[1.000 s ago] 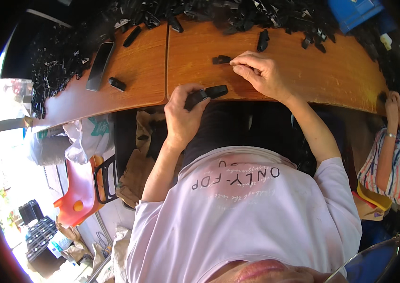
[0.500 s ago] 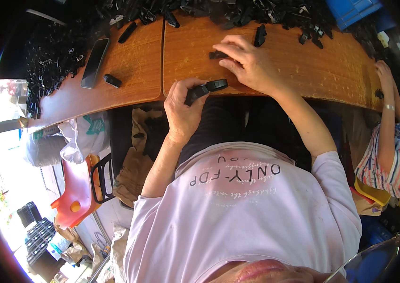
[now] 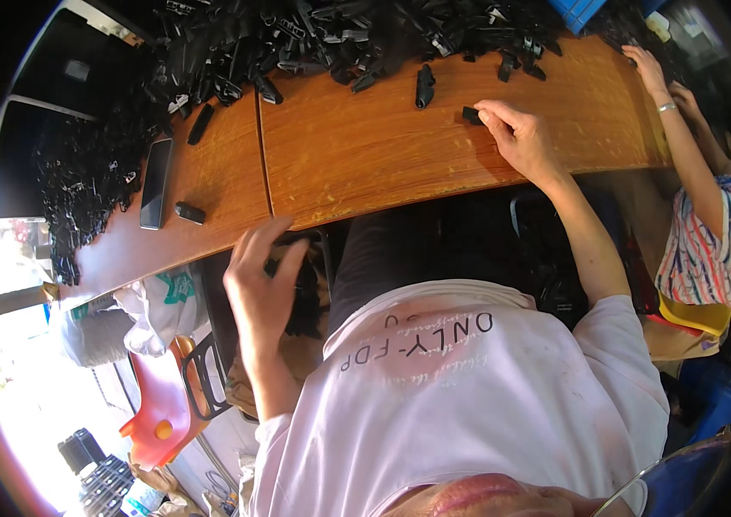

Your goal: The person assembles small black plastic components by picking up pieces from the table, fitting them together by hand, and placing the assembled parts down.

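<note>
My left hand is just off the table's front edge, fingers apart with nothing in them. Below and beside it, partly hidden by the hand, are dark things by a brown paper bag. Over the table's right half, my right hand has its thumb and fingers pinched at one end of a small black plastic part. The part lies low, at or close to the wooden table top. A longer black plastic part lies farther back, left of my right hand.
A large heap of black plastic parts covers the table's far side, with another heap at left. A phone and two loose black parts lie nearby. At right, another person's hand reaches toward the far edge. A blue crate stands behind.
The black ring-ended part has left my left hand, which moved left and down off the table edge and opened. My right hand closed on the small black part. The view has shifted.
</note>
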A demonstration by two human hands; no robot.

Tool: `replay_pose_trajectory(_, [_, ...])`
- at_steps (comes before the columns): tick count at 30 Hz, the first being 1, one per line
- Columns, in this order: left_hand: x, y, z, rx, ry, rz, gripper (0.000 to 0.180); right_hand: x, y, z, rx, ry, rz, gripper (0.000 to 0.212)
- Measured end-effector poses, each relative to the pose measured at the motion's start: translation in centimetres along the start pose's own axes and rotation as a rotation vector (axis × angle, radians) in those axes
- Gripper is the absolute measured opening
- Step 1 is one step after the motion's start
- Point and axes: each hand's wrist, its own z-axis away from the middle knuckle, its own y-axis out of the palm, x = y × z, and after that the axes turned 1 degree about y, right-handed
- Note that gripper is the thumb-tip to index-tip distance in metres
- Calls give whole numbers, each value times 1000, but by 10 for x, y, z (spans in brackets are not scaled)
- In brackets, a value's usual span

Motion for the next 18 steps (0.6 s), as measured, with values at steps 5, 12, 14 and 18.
replay_pose_trajectory(5, [-59, 104, -90, 126, 429, 214, 40, 10, 2, -1, -105, -1, 114, 26])
replay_pose_trajectory(12, [-33, 180, -164, 91, 478, 57, 36, -4, 5, 0, -90, -136, 236, 25])
replay_pose_trajectory(14, [-26, 167, -160, 184, 391, 119, 36, -8, 4, 2, -91, -89, 44, 24])
replay_pose_trajectory(18, [-16, 144, -132, 173, 549, 36, 30, 7, 8, -6, -23, -110, -6, 25])
